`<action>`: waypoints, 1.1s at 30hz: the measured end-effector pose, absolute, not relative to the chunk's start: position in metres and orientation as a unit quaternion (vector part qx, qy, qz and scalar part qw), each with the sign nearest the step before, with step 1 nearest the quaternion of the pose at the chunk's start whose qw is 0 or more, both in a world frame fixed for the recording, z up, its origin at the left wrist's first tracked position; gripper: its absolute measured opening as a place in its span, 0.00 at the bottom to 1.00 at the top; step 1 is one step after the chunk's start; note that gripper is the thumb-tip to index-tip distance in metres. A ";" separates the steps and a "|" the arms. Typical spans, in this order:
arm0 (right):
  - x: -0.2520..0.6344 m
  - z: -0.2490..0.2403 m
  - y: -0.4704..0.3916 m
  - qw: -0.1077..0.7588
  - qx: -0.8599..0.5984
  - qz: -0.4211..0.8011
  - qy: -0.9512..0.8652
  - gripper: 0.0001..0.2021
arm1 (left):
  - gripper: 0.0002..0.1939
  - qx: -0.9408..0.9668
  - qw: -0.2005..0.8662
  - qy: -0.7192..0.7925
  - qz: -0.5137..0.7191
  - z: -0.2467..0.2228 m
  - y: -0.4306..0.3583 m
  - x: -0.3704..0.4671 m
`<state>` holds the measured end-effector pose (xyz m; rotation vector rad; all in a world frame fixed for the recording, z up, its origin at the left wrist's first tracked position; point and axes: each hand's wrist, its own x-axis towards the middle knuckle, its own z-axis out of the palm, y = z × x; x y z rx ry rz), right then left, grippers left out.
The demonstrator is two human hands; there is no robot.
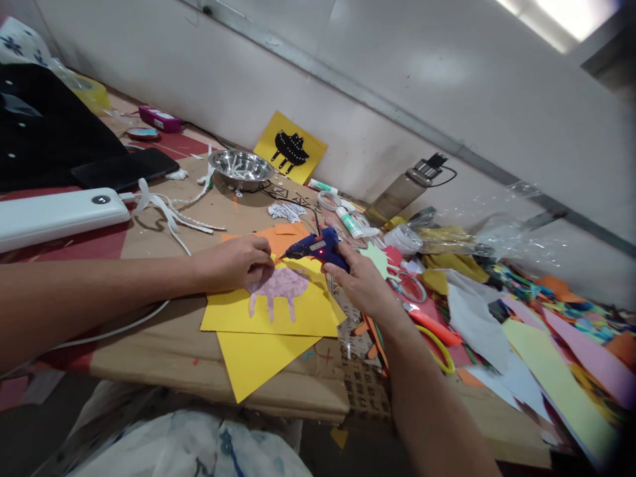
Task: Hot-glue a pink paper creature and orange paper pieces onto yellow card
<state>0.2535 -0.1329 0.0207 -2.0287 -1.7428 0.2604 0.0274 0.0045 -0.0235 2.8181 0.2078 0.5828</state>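
Observation:
My right hand (pixel 360 275) grips a dark blue hot glue gun (pixel 311 246) with a small red light lit on it. The nozzle points left, just above the top of a pale purple cutout (pixel 281 285) with legs. That cutout lies on a yellow sheet of paper (pixel 315 311), and another yellow sheet (pixel 263 361) sticks out underneath. My left hand (pixel 241 262) rests at the cutout's upper left edge, its fingers curled together near the nozzle. Whatever is between those fingertips is hidden. Orange paper (pixel 293 230) lies just behind the hands.
A metal bowl (pixel 241 167) stands behind, near a yellow card with a black cutout (pixel 291 147) leaning on the wall. A bottle (pixel 405 192) tilts at the back. Orange-handled scissors (pixel 432 324) and paper scraps (pixel 561 331) crowd the right. A white power bank (pixel 59 215) lies left.

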 end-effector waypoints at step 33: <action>0.244 0.022 -0.134 0.233 -0.730 0.086 -0.636 0.15 | 0.13 0.967 0.132 0.074 0.207 -0.026 0.005 0.027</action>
